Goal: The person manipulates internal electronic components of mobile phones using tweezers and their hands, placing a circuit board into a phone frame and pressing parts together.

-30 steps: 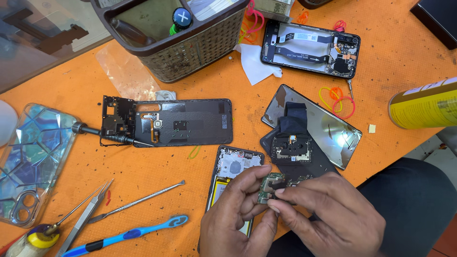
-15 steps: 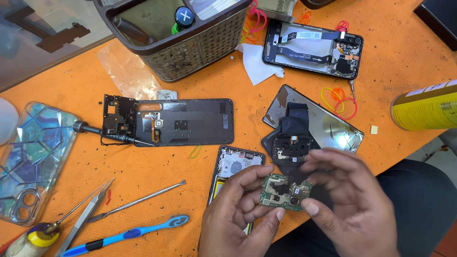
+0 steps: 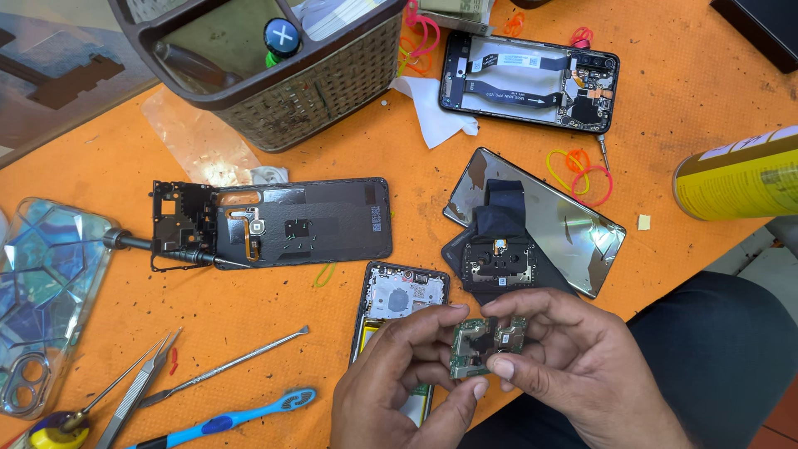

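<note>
A small green circuit board [image 3: 484, 345] is pinched between my left hand [image 3: 403, 387] and my right hand [image 3: 573, 366], lifted just above an opened phone body [image 3: 397, 301] that lies on the orange table. My left fingers hold the board's left and lower edge. My right thumb and forefinger grip its right side. Part of the phone body is hidden under my left hand. Just beyond my hands lies a black inner cover [image 3: 499, 259] on a dark cloth, over a shiny phone back panel [image 3: 565, 220].
A black phone frame [image 3: 274, 223] lies left of centre, and a second opened phone [image 3: 532, 79] sits at the back. A woven basket [image 3: 274, 66], yellow can [image 3: 736, 175], rubber bands [image 3: 578, 170], clear patterned case [image 3: 37, 291], tweezers [image 3: 137, 382], metal spudger [image 3: 229, 366] and blue toothbrush [image 3: 224, 420] surround them.
Both hands have lifted the green board off the phone body and turned it; it is now held higher and more squarely between the fingers of both hands.
</note>
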